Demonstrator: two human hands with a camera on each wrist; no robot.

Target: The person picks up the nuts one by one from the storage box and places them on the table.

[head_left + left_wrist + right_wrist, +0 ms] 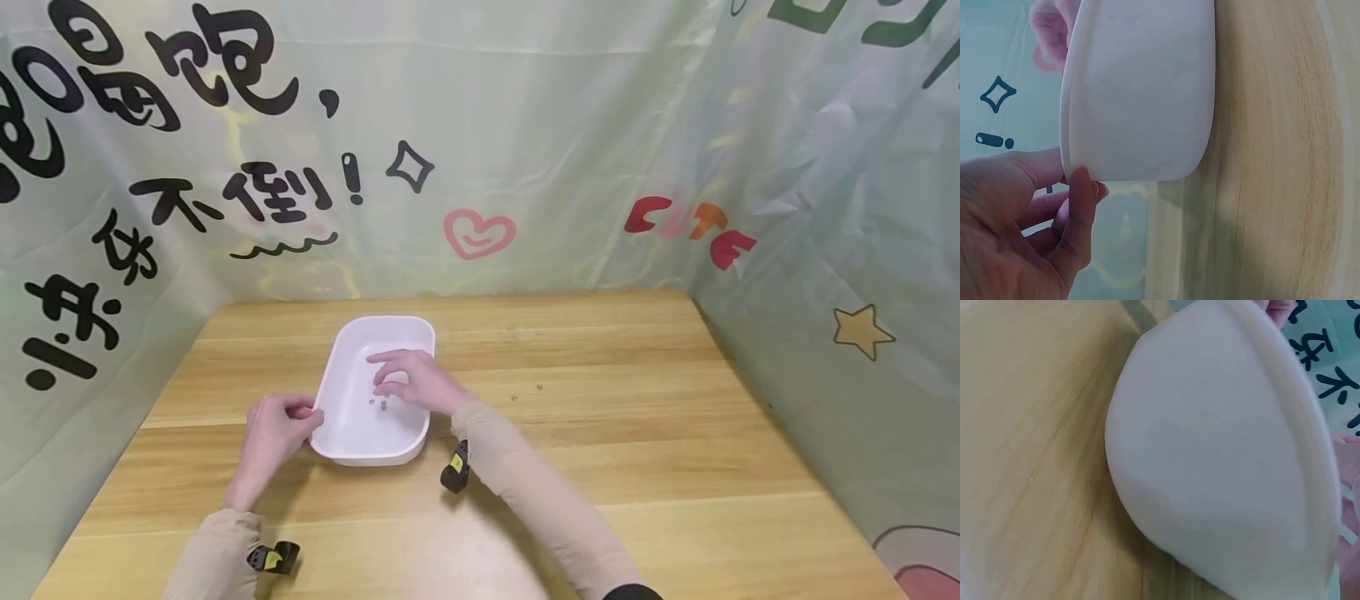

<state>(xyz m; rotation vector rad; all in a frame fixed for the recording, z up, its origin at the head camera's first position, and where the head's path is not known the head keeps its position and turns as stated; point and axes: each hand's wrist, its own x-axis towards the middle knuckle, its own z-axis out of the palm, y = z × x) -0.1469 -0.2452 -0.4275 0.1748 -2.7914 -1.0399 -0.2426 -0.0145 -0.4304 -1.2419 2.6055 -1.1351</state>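
Note:
A white plastic basin [362, 379] stands on the wooden table, left of the middle. My left hand [275, 433] pinches its left rim between thumb and fingers; in the left wrist view the fingertips [1080, 181] sit right at the corner of the rim. Over the inside of the basin hovers my right hand [420, 382], fingers loosely bent and spread from the thumb, with nothing visible between them. Below its fingers, a few tiny grey metal pieces [384, 406] lie on the basin floor. The basin's outer wall [1210, 444] hides most of the right hand in the right wrist view.
Two tiny ring-like pieces, one nearer [514, 398] and one farther [539, 387], lie on the table [637, 467] right of the basin. A printed cloth [570, 150] hangs around the table's back and sides.

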